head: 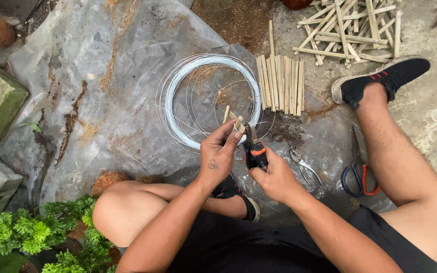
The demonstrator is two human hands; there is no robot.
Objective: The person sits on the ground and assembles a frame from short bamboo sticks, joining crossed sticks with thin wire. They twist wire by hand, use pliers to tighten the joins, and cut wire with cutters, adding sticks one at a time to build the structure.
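Pale bamboo sticks [235, 121] pinched in left hand [218, 154]; right hand [275, 177] grips pliers [254, 149].

Seated low, knees bent, left leg [127, 212] folded across near the body, right leg [400, 167] stretched far to the right. Both forearms reaching forward from near, converging mid-scene. Left hand [218, 154] raised, fingers pinched closed, thumb tip uppermost. Right hand [276, 177] just beside it, apart, fingers curled shut in a firm grip, knuckles turned right.

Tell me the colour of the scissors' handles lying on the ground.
One blue, one orange handle on the scissors; head view.
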